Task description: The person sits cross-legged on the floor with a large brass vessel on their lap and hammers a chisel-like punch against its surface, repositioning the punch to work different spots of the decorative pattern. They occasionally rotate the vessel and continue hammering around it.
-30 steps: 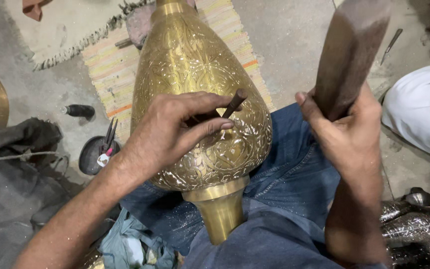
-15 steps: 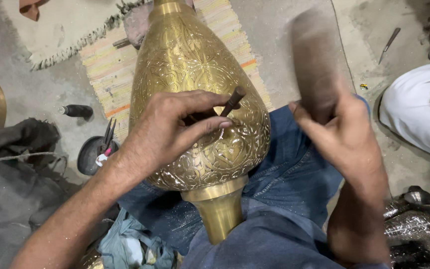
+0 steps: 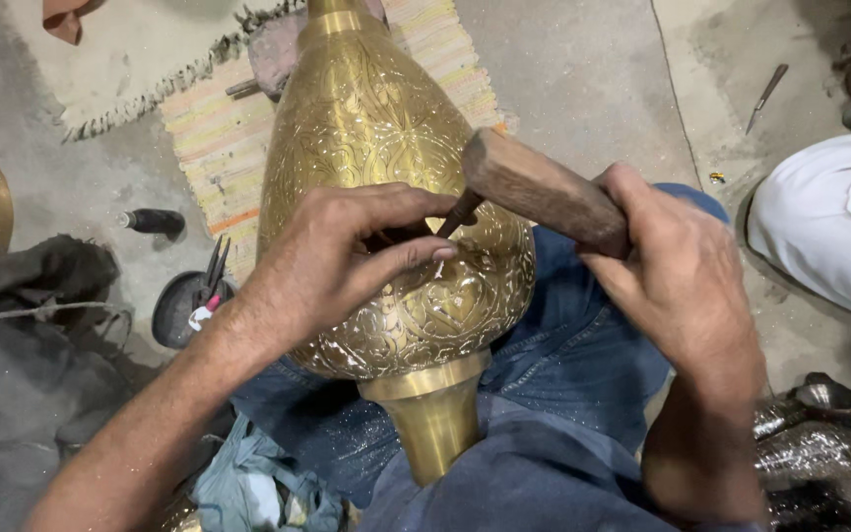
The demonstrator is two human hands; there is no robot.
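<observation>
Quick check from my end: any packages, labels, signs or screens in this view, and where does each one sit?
None in view: no package, label, sign or screen. There is only the engraved brass vase on the lap, a thin chisel in the left hand, a wooden mallet in the right hand.

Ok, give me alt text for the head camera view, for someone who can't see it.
A left hand holds a small chisel against an engraved brass vase lying across the person's lap, while the right hand brings a wooden mallet onto the chisel's end. Pliers lie in a dark dish on the floor.
</observation>
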